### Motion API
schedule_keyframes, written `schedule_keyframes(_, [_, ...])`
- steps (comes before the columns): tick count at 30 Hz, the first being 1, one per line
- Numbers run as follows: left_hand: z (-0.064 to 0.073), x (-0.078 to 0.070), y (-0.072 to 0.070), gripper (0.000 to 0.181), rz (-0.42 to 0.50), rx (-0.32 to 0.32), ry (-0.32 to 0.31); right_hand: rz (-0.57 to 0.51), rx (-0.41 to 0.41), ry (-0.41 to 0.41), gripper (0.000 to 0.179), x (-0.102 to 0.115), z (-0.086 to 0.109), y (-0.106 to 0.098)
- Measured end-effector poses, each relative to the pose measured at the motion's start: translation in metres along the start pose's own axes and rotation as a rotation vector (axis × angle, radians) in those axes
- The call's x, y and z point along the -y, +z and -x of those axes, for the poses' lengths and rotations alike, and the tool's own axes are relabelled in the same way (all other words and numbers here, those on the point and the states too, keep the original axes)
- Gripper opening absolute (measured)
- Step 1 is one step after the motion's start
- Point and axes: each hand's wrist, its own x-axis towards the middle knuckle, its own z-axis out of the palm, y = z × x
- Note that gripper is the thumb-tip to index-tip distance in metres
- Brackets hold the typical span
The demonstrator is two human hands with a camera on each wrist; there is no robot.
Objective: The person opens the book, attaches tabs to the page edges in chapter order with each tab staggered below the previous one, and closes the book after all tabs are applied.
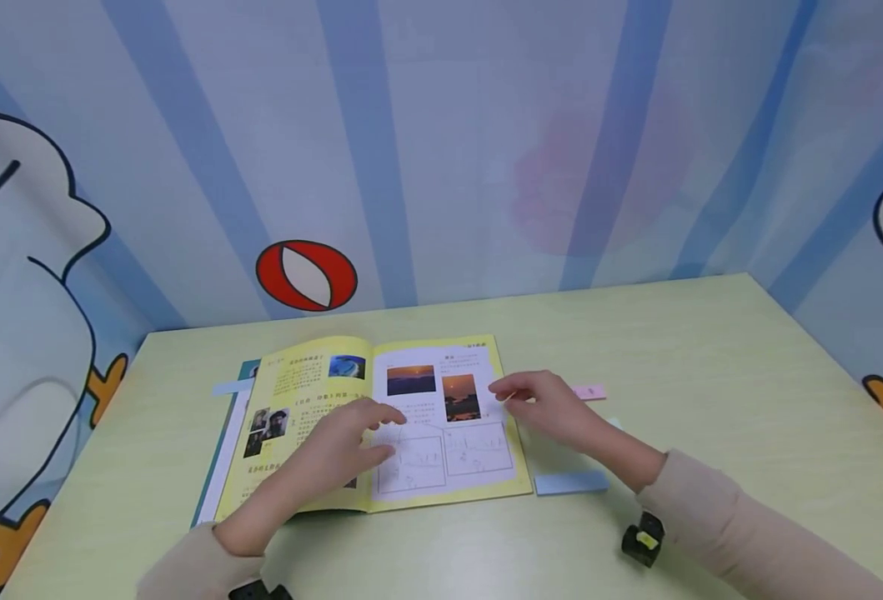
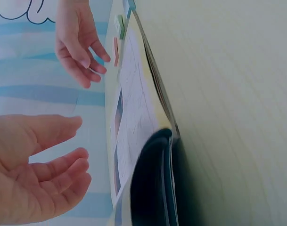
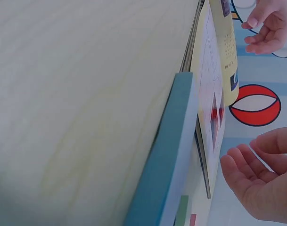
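Note:
An open book (image 1: 441,492) with yellow page margins and colour photos lies on the table. Its right page bears two boxed areas with faint grey line sketches. My left hand (image 1: 343,450) hovers over the middle of the book, thumb and fingers spread apart; the left wrist view has this hand (image 2: 44,174) above the pages with nothing in it. Over the right page's outer edge is my right hand (image 1: 542,404), its fingers loosely bent. In the right wrist view the same hand (image 3: 263,176) is clear of the page and holds nothing.
Right of the book lie a blue sticky-note block (image 1: 570,482) and a pink one (image 1: 589,392); a green block (image 2: 119,27) stands near them. Under the book's left side, a teal-edged book (image 1: 212,475) sticks out with a light blue tab (image 1: 232,387). A patterned curtain (image 1: 471,167) hangs behind the table.

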Motion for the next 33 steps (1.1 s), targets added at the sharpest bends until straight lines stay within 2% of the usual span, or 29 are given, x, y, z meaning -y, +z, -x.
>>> schedule_keyframes(4, [-0.002,-0.007,0.008,0.03,0.018,0.079,0.094,-0.04,-0.015,0.025,0.026,-0.004,0.003,-0.002])
schedule_keyframes(7, [-0.004,-0.011,0.015,0.029,-0.017,0.098,0.174,-0.07,-0.019,0.043,0.027,-0.006,0.004,-0.002])
schedule_keyframes(14, [-0.007,-0.018,0.028,0.028,-0.133,0.081,0.247,-0.132,-0.016,0.087,0.027,-0.011,0.006,-0.002])
schedule_keyframes(18, [-0.009,-0.024,0.037,0.031,-0.176,0.114,0.29,-0.159,-0.02,0.104,0.028,-0.015,0.006,-0.002])
schedule_keyframes(23, [-0.012,-0.03,0.049,0.039,-0.193,0.149,0.375,-0.191,-0.023,0.115,0.028,-0.014,0.007,-0.002])
schedule_keyframes(26, [-0.012,-0.032,0.055,0.042,-0.216,0.155,0.387,-0.203,-0.019,0.113,0.028,-0.014,0.006,-0.001])
schedule_keyframes(33, [-0.012,-0.035,0.061,0.048,-0.306,0.11,0.392,-0.227,-0.02,0.122,0.03,-0.012,0.004,-0.001])
